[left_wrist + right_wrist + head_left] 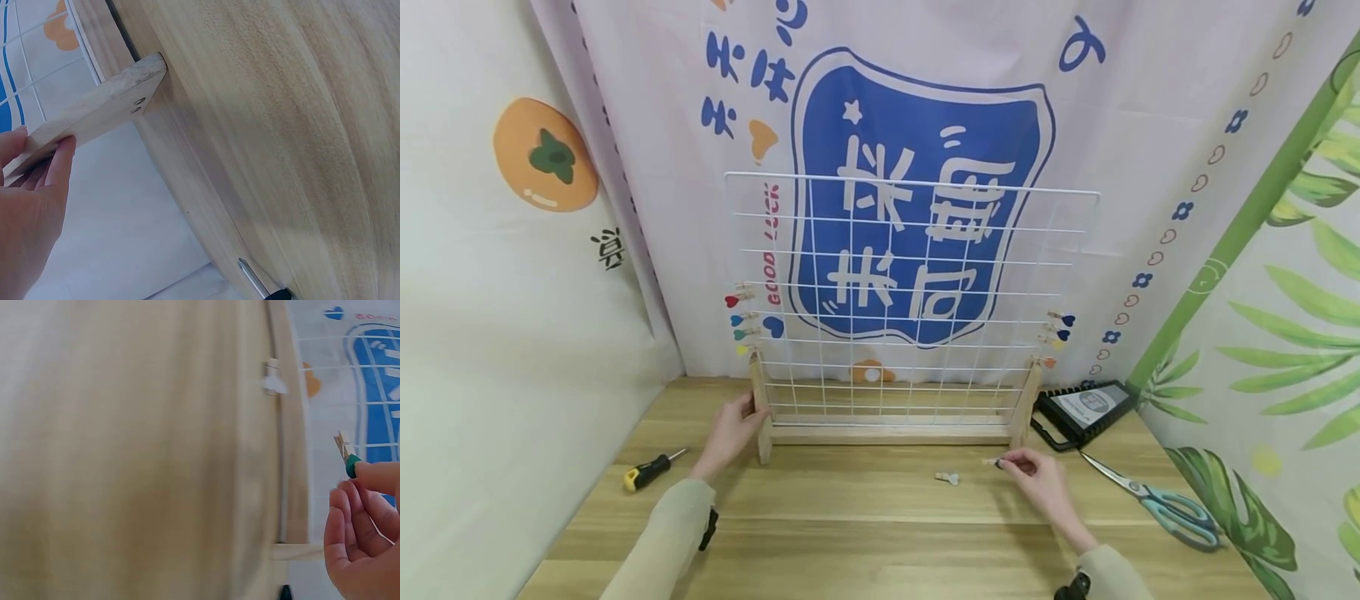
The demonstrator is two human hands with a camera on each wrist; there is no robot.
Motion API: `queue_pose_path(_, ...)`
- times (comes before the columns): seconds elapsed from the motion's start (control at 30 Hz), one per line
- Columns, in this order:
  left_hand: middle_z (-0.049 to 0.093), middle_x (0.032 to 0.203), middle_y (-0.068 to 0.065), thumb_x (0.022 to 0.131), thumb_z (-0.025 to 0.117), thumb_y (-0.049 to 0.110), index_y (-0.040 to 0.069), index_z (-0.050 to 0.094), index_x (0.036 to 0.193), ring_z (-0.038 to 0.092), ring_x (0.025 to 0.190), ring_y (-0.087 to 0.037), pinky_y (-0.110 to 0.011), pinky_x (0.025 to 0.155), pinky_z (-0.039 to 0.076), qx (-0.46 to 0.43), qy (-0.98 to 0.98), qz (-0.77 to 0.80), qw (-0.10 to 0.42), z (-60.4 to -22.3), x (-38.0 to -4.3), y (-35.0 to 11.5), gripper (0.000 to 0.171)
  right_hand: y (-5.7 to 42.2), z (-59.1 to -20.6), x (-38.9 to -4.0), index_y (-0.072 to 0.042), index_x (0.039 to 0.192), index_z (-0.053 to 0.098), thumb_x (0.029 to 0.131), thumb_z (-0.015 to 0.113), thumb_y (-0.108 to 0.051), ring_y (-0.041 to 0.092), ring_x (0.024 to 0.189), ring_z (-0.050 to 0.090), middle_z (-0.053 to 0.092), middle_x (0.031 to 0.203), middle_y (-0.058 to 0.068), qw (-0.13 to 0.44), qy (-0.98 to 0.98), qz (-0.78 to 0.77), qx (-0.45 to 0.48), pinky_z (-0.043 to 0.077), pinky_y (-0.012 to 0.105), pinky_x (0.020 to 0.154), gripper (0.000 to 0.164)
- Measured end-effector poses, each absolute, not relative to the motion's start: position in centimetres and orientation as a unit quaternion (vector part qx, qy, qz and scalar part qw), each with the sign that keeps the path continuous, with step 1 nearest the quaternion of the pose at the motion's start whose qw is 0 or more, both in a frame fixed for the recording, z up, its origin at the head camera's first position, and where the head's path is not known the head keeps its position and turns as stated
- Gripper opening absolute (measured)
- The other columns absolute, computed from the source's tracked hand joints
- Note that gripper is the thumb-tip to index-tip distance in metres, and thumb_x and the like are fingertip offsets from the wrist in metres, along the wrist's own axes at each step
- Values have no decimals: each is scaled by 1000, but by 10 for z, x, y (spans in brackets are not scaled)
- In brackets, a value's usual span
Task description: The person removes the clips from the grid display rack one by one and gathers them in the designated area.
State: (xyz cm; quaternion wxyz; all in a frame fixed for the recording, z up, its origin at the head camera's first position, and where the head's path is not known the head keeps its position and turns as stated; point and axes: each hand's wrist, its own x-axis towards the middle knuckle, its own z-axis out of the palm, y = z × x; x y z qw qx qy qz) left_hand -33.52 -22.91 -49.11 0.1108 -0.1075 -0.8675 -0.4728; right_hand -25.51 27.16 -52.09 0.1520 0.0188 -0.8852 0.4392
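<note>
Clip (pixel 350 464), one: wooden, green-tipped, pinched between thumb and finger of the right hand (pixel 1036 481), in front of the rack near its right post (pixel 1028 404).
Rack (pixel 887 434), one: wood, upright on the bench (pixel 850 533); its left post (pixel 759 379) in the grasp of the left hand (pixel 732 429).
Grid (pixel 912 182), one: white wire, standing in the rack.
Left-edge clips (pixel 735 320): red, blue, green, yellow, in a column.
Right-edge clips (pixel 1063 335): dark blue and orange.
Pale clip (pixel 952 478), one: lying on the bench, left of the held one.
Screwdriver (pixel 647 472), one: black and yellow, left of the left hand.
Black case (pixel 1086 412), one: beyond the right hand.
Scissors (pixel 1138 489), one pair: blue-handled, near the case.
Printed cloth (pixel 925 108): hanging behind.
</note>
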Motion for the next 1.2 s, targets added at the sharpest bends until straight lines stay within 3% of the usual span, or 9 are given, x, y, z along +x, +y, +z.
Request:
queue_pose_path(0.53, 59, 126, -38, 97, 59, 2, -18, 53, 127, 60, 120, -48, -48, 99, 54, -103, -871, -466, 116, -490, -334, -229, 37, 258, -541, -263, -10, 81, 74, 82, 78, -9, -4, 65, 57, 73, 76, 0, 114, -917, 380, 32, 51, 14, 62, 5)
queue_pose_path(1.2, 60, 125, -38, 97, 59, 1, -18, 53, 127, 60, 119, -48, -50, 98, 54, -105, -876, -455, 125, -490, -335, -228, 36, 259, -541, -265, -10, 81, 73, 81, 79, -8, -2, 65, 58, 72, 76, 1, 101, -929, 338, 108, 50, 15, 59, 6)
